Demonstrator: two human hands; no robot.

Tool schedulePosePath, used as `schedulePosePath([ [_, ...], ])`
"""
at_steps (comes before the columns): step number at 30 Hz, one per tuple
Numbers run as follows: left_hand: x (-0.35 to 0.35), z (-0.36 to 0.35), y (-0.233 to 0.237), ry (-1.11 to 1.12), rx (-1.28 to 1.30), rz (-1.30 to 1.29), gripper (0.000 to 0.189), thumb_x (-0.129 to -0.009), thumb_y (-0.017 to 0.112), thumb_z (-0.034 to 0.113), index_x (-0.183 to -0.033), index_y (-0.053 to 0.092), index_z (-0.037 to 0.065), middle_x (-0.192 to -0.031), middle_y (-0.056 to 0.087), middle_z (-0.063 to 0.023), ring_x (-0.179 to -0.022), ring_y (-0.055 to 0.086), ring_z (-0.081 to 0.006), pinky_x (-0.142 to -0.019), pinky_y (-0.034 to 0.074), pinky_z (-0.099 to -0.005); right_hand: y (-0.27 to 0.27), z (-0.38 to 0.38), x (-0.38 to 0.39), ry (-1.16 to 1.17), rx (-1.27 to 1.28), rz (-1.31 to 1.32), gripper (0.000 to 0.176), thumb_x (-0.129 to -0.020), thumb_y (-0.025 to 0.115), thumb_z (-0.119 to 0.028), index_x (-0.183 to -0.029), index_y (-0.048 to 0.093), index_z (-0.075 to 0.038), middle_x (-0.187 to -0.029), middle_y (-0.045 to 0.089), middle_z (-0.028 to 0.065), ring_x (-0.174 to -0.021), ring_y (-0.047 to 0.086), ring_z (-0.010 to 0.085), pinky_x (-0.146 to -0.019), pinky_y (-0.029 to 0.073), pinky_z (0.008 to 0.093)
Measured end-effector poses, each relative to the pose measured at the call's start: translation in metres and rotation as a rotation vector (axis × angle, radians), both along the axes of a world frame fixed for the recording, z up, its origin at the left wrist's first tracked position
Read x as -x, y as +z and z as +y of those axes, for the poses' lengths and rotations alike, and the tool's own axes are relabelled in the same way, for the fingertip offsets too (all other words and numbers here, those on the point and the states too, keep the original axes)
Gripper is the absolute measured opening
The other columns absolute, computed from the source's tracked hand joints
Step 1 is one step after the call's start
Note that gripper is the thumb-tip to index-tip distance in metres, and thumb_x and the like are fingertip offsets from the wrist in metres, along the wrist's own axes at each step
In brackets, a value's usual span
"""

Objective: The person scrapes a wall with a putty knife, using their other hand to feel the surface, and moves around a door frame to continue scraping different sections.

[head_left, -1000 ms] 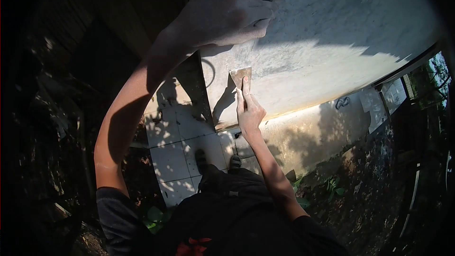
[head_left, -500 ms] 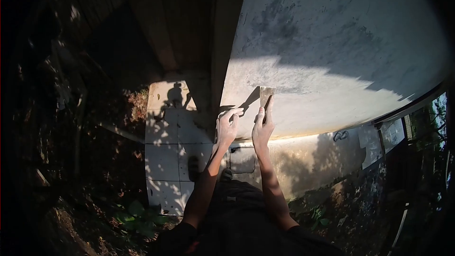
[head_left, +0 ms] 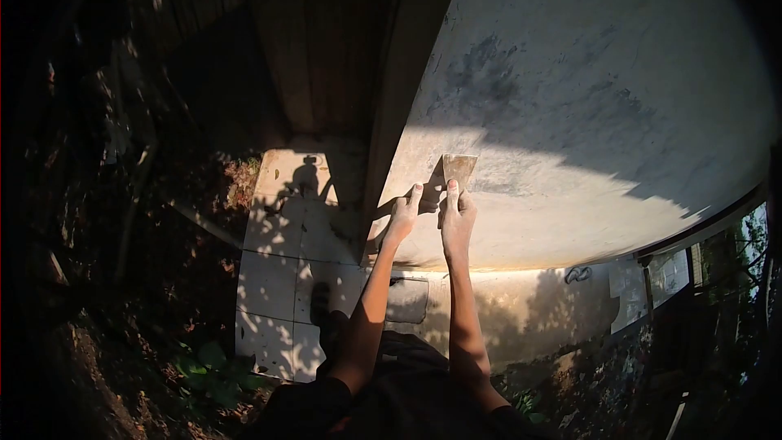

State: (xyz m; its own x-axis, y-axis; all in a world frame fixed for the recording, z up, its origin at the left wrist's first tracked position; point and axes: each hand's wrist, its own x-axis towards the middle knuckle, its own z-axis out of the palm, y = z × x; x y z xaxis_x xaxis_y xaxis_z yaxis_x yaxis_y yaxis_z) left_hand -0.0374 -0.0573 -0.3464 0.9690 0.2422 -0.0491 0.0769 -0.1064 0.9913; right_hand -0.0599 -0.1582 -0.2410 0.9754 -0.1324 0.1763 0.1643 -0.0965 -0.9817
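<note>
Fingers of the right hand grasp a putty knife, blade upward, at the partly sunlit wall; the left hand is just beside, whether clenched I cannot tell.

Our left hand and right hand side by side before the wall
We have the scraper in the right hand, its blade beyond the hand. The tiled floor lies below and to the left, a foot on it; a leafy plant sits just left of that floor.
</note>
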Motion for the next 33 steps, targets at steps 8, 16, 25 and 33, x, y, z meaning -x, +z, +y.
schedulePosePath([
  [8, 0.010, -0.005, 0.017, 0.098, 0.191, 0.106, 0.065, -0.091, 0.053, 0.056, -0.063, 0.057, -0.003, -0.051, 0.047, -0.0007, -0.048, 0.039, -0.0140, -0.049, 0.032, -0.0371, -0.026, 0.015, 0.004, -0.209, 0.004, -0.011, 0.051, -0.093, 0.061, -0.038, -0.058, 0.050, -0.003, -0.055, 0.035, -0.0055, -0.052, 0.031, 0.0062, -0.045, 0.024, 0.0293],
  [16, 0.018, -0.006, -0.016, 0.061, 0.567, 0.244, 0.081, -0.085, 0.051, 0.066, -0.132, 0.045, 0.001, -0.125, 0.046, -0.0158, -0.114, 0.044, -0.0229, -0.088, 0.040, -0.0386, 0.001, 0.026, 0.015, -0.388, 0.310, 0.057, 0.059, -0.087, 0.067, -0.043, -0.053, 0.050, 0.002, -0.048, 0.036, 0.0006, -0.049, 0.033, 0.0103, -0.046, 0.029, 0.0344],
  [25, 0.024, 0.000, 0.009, 0.136, 0.486, 0.355, 0.101, -0.073, 0.051, 0.081, -0.141, 0.040, 0.008, -0.143, 0.033, -0.0180, -0.127, 0.038, -0.0297, -0.097, 0.040, -0.0437, 0.008, 0.028, 0.015, -0.366, 0.227, 0.157, 0.062, -0.086, 0.066, -0.049, -0.055, 0.053, 0.003, -0.047, 0.040, 0.0029, -0.050, 0.036, 0.0118, -0.048, 0.032, 0.0361],
  [33, 0.016, -0.003, 0.010, 0.133, 0.656, 0.334, 0.104, -0.073, 0.052, 0.080, -0.144, 0.034, 0.005, -0.151, 0.023, -0.0193, -0.137, 0.028, -0.0279, -0.102, 0.038, -0.0414, -0.017, 0.026, 0.012, -0.367, 0.171, 0.099, 0.061, -0.088, 0.066, -0.045, -0.052, 0.050, 0.003, -0.048, 0.039, -0.0011, -0.048, 0.035, 0.0096, -0.045, 0.027, 0.0335],
])
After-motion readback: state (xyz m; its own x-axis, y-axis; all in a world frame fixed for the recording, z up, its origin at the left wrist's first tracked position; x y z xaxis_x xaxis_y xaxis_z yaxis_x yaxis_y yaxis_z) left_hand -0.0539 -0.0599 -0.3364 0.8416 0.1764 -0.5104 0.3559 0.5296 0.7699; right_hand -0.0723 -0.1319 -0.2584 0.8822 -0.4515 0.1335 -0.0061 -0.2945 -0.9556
